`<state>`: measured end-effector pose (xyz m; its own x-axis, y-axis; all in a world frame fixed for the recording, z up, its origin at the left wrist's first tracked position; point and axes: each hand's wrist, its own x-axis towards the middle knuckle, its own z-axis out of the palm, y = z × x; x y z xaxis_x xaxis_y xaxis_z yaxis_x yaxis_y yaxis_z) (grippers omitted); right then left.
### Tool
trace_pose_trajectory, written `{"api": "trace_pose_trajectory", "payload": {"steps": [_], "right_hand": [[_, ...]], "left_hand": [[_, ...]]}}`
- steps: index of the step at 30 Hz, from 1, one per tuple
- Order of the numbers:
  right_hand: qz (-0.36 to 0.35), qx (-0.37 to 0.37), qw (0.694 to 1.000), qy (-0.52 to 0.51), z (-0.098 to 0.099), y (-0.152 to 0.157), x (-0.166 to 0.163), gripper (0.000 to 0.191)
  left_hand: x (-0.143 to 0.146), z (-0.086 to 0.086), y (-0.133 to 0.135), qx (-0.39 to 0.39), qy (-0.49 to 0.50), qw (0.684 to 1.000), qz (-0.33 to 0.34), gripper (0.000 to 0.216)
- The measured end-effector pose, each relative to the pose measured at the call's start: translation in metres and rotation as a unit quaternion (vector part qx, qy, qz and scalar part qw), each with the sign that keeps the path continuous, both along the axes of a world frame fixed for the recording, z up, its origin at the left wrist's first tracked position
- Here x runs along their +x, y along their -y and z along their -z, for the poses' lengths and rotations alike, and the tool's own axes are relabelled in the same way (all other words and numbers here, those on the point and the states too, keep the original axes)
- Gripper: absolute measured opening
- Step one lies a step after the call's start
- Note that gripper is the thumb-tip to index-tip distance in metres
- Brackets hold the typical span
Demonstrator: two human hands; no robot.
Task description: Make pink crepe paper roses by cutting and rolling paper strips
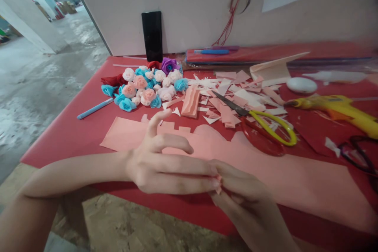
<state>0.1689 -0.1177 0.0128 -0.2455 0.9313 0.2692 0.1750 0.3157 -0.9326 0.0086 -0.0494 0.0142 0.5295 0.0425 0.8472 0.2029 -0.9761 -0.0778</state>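
My left hand (156,165) reaches across from the left, its outer two fingers lifted and bent. The tips of its two nearer fingers press on a small piece of crinkled pink paper (218,184); the thumb is hidden. My right hand (248,193) pinches the same small piece from the other side. Most of that piece is covered by fingers. Under and behind both hands lies a long pink paper strip (295,177) with a wavy cut edge. Beyond it rests a pair of scissors (273,124) with yellow and red handles, blades partly over paper scraps (227,112).
Several paper roses (147,96) cluster at the back left, near a blue pen (95,108). A black phone (152,35) leans on the wall. At right lie a yellow glue gun (336,108), a white oval object (301,85) and dark-handled scissors (358,153). The red table (65,141) ends at left.
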Motion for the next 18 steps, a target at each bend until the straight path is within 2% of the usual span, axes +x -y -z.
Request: {"api": "trace_pose_trajectory", "payload": {"steps": [7,12,18], "right_hand": [[-0.003,-0.005,1.000,-0.001,0.000,0.001,0.001,0.022],[-0.005,-0.005,1.000,0.003,0.001,0.000,0.001,0.021],[-0.002,-0.002,1.000,0.009,0.003,0.001,0.003,0.020]], "left_hand": [[-0.002,-0.014,0.000,0.009,-0.044,0.999,-0.008,0.013],[0.000,-0.015,-0.002,0.005,-0.050,0.999,-0.005,0.018],[-0.002,-0.015,-0.002,0.017,-0.060,0.998,-0.008,0.014]]}}
